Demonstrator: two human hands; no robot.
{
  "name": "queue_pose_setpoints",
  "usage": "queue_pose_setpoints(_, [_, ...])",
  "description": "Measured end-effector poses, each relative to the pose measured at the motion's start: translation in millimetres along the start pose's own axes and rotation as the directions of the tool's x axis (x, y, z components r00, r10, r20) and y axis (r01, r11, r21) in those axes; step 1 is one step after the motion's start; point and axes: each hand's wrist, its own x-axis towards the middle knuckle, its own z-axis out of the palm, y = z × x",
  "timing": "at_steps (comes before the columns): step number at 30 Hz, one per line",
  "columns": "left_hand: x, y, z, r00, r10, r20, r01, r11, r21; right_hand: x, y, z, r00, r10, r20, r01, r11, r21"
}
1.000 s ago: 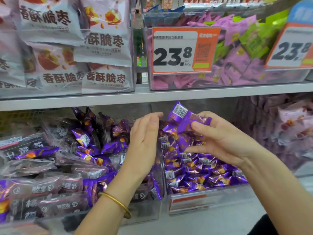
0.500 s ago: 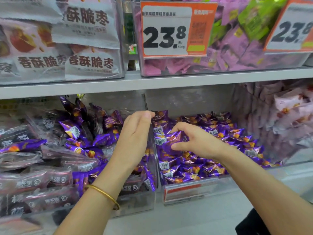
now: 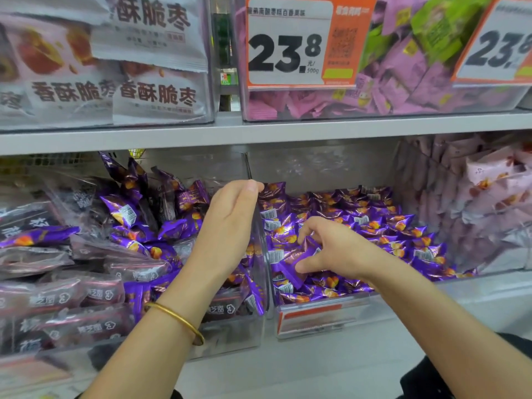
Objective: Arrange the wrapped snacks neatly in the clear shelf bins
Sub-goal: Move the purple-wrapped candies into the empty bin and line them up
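Note:
Small purple wrapped snacks [image 3: 374, 226] fill a clear bin [image 3: 322, 168] in the middle of the lower shelf. More of the purple snacks [image 3: 178, 226] lie loose in the clear bin to the left [image 3: 230, 335], on top of dark wrapped snacks [image 3: 86, 295]. My right hand [image 3: 334, 249] reaches into the middle bin and pinches one purple snack [image 3: 293, 263] between thumb and fingers. My left hand [image 3: 230, 226], with a gold bangle on the wrist, rests with straight fingers against the clear wall between the two bins.
The shelf above holds a bin of large white bags [image 3: 155, 90] and a bin of pink and green packets [image 3: 403, 70] with orange price tags [image 3: 305, 41]. A bin of pale pink packets [image 3: 483, 203] stands at the lower right. An orange label [image 3: 311, 318] fronts the middle bin.
My right hand came down from holding a purple snack raised over the bin and now pinches a snack low in the pile. My left hand stayed on the divider. The view tilted down.

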Motion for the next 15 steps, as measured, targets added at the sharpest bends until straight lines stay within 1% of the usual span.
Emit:
queue_pose_setpoints(3, [0.4, 0.4, -0.2, 1.000, -0.005, -0.002, 0.005, 1.000, -0.001, -0.3, -1.1, 0.4, 0.996, -0.047, -0.075, 0.039, 0.994, -0.106])
queue_pose_setpoints(5, [0.4, -0.2, -0.5, 1.000, -0.005, 0.003, 0.005, 1.000, -0.002, -0.9, -0.5, 0.2, 0.993, -0.060, -0.102, 0.048, 0.992, -0.120])
queue_pose_setpoints(7, [0.6, -0.9, -0.9, 1.000, -0.007, 0.007, 0.007, 1.000, -0.004, -0.2, 1.3, -1.3, 0.992, -0.049, -0.113, 0.040, 0.996, -0.081])
queue_pose_setpoints(8, [0.7, -1.3, -0.9, 1.000, -0.007, 0.007, 0.007, 1.000, -0.007, 0.1, 2.8, -2.5, 0.993, -0.036, -0.112, 0.034, 0.999, -0.020])
queue_pose_setpoints(10, [0.7, -1.2, -1.2, 1.000, -0.003, 0.004, 0.003, 1.000, -0.016, 0.6, 5.2, -4.9, 0.995, -0.012, -0.095, 0.027, 0.987, 0.158])
queue_pose_setpoints(11, [0.5, -0.7, -1.4, 1.000, 0.000, 0.003, 0.000, 1.000, -0.019, 0.8, 6.1, -5.1, 0.996, -0.010, -0.086, 0.027, 0.979, 0.202])
queue_pose_setpoints(13, [0.3, 0.1, -1.5, 1.000, 0.002, 0.003, -0.002, 1.000, -0.016, 0.3, 5.9, -1.6, 0.996, -0.022, -0.082, 0.037, 0.983, 0.183])
queue_pose_setpoints(15, [0.8, 0.1, -1.3, 1.000, 0.008, 0.001, -0.008, 1.000, -0.015, -1.3, 2.4, 4.5, 0.994, -0.055, -0.098, 0.067, 0.990, 0.123])
